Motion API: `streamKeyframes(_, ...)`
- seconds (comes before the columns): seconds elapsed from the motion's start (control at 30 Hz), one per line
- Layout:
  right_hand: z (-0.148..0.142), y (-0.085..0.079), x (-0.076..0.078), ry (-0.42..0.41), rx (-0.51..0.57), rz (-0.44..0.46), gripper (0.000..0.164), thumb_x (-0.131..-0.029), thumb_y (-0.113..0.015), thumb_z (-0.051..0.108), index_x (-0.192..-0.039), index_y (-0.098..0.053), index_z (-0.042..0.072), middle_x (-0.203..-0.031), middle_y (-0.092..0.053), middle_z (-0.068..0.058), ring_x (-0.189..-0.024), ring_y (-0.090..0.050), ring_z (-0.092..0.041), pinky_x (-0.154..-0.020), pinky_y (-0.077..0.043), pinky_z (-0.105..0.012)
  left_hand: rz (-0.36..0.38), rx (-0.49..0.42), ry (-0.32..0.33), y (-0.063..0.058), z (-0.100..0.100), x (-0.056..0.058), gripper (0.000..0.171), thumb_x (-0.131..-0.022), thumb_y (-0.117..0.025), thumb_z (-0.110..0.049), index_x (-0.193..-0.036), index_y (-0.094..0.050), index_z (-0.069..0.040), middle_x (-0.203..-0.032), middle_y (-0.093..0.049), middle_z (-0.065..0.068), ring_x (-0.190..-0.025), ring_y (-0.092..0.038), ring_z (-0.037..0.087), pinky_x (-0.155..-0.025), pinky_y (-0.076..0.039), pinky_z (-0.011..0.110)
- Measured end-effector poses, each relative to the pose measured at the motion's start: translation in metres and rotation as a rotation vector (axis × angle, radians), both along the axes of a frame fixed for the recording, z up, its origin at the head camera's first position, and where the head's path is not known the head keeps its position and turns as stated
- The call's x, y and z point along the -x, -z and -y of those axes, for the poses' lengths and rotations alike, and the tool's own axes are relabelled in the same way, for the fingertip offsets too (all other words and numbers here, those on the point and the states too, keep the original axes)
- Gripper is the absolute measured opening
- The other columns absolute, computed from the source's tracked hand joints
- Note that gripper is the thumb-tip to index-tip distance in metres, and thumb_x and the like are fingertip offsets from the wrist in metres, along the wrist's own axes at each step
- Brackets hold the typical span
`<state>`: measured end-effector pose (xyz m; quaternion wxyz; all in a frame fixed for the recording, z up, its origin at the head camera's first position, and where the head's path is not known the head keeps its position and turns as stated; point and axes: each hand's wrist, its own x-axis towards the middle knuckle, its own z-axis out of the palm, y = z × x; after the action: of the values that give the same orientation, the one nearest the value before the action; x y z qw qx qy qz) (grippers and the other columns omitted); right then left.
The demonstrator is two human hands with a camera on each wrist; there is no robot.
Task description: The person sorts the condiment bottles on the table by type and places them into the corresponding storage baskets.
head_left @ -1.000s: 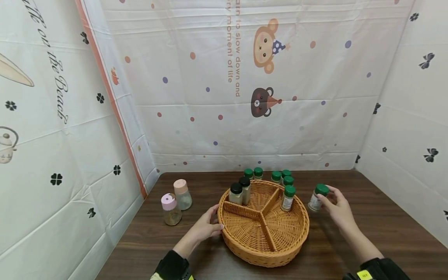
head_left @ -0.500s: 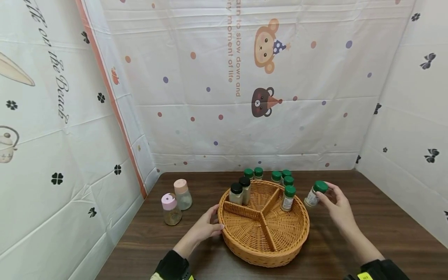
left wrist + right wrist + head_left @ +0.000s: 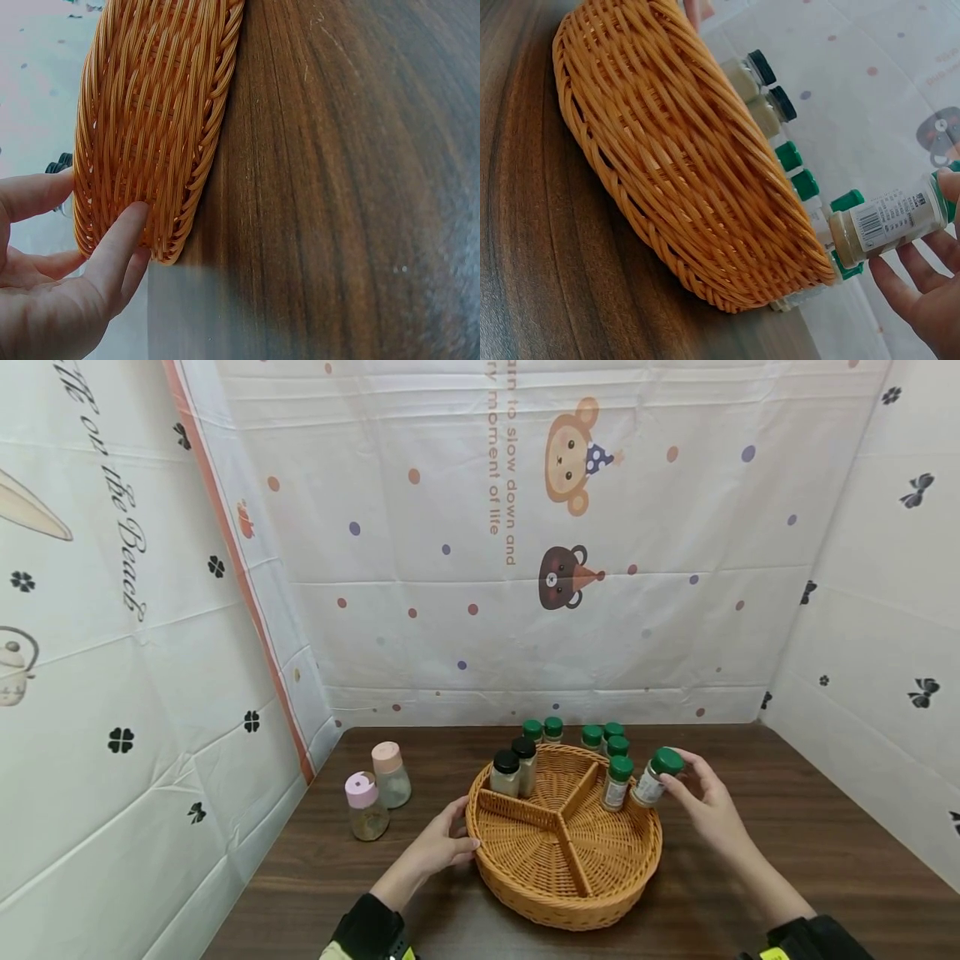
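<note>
My left hand (image 3: 435, 845) holds the left side of a round wicker basket (image 3: 517, 865) with three compartments. Its thumb lies against the woven outer wall and another finger reaches the rim in the left wrist view. My right hand (image 3: 708, 814) pinches a spice jar (image 3: 647, 787) near its green lid. That jar is tilted, its base overlapping the basket's right rim in the head view; a white barcode label (image 3: 891, 219) shows in the right wrist view. Beside it, another green-lidded jar (image 3: 614, 792) stands in the right compartment. Two black-lidded jars (image 3: 506, 780) stand at the back left inside.
Several green-lidded jars (image 3: 592, 737) stand behind the basket on the dark wooden table (image 3: 757, 777). To the left are a pink-lidded jar (image 3: 367, 817) and a peach-lidded jar (image 3: 393, 787). Printed white sheets (image 3: 420, 643) hang around the table's back and sides.
My right hand has carried the green-lidded jar leftward, from over the table beside the basket to the basket's right rim. My left hand and the basket have stayed in place.
</note>
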<state>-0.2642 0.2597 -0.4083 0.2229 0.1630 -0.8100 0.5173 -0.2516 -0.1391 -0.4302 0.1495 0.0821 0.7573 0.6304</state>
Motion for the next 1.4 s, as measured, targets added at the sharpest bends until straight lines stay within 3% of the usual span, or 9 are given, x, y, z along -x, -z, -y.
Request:
streamKeyframes(0.4, 0.005, 0.006, 0.007, -0.054, -0.027, -0.048, 0.046, -0.102, -0.052, 0.006, -0.146, -0.038, -0.001, -0.117, -0.056, 0.028, -0.103, -0.056, 0.014, -0.077, -0.054, -0.012, -0.006, -0.004, 0.009, 0.000, -0.001, 0.002, 0.075, -0.094, -0.059, 0.004, -0.158, -0.019, -0.002, -0.162, -0.012, 0.031, -0.144, -0.028, 0.052, -0.099, -0.054, 0.049)
streamKeyframes(0.77, 0.008, 0.008, 0.007, -0.079, -0.081, -0.080, 0.045, -0.103, -0.051, 0.006, -0.147, -0.043, 0.004, -0.131, -0.047, 0.027, -0.108, -0.054, 0.015, -0.076, -0.056, -0.014, -0.013, -0.005, 0.013, 0.001, 0.000, 0.001, 0.075, -0.094, -0.059, 0.004, -0.157, -0.019, -0.002, -0.161, -0.014, 0.031, -0.144, -0.028, 0.052, -0.099, -0.055, 0.048)
streamKeyframes(0.87, 0.010, 0.010, 0.008, -0.069, -0.118, -0.085, 0.043, -0.102, -0.052, 0.006, -0.145, -0.046, 0.005, -0.128, -0.049, 0.022, -0.106, -0.055, 0.014, -0.077, -0.054, -0.011, -0.009, -0.006, 0.009, 0.002, 0.000, 0.001, 0.075, -0.094, -0.059, 0.004, -0.157, -0.019, -0.002, -0.161, -0.014, 0.031, -0.144, -0.028, 0.052, -0.099, -0.055, 0.048)
streamKeyframes(1.0, 0.010, 0.014, 0.011, -0.054, -0.158, -0.118, 0.040, -0.100, -0.055, 0.002, -0.140, -0.052, 0.004, -0.126, -0.055, 0.005, -0.108, -0.053, 0.014, -0.080, -0.049, -0.006, -0.014, -0.006, 0.015, 0.002, 0.000, 0.001, 0.075, -0.094, -0.059, 0.004, -0.157, -0.019, -0.002, -0.161, -0.014, 0.031, -0.144, -0.029, 0.052, -0.099, -0.055, 0.047)
streamKeyframes(1.17, 0.009, 0.018, 0.014, -0.057, -0.214, -0.131, 0.039, -0.097, -0.058, -0.002, -0.136, -0.056, 0.004, -0.127, -0.059, -0.015, -0.108, -0.052, 0.015, -0.079, -0.051, -0.010, -0.015, -0.007, 0.019, 0.002, 0.000, 0.001, 0.075, -0.095, -0.059, 0.003, -0.157, -0.019, -0.002, -0.161, -0.015, 0.031, -0.144, -0.030, 0.052, -0.099, -0.055, 0.047)
streamKeyframes(1.4, 0.009, 0.021, 0.015, -0.029, -0.317, -0.124, 0.043, -0.092, -0.063, -0.006, -0.132, -0.059, 0.007, -0.126, -0.063, -0.017, -0.111, -0.047, 0.020, -0.083, -0.054, -0.012, -0.010, -0.014, 0.014, 0.002, 0.000, 0.002, 0.075, -0.094, -0.059, 0.004, -0.158, -0.019, -0.003, -0.161, -0.015, 0.030, -0.144, -0.031, 0.051, -0.098, -0.056, 0.047)
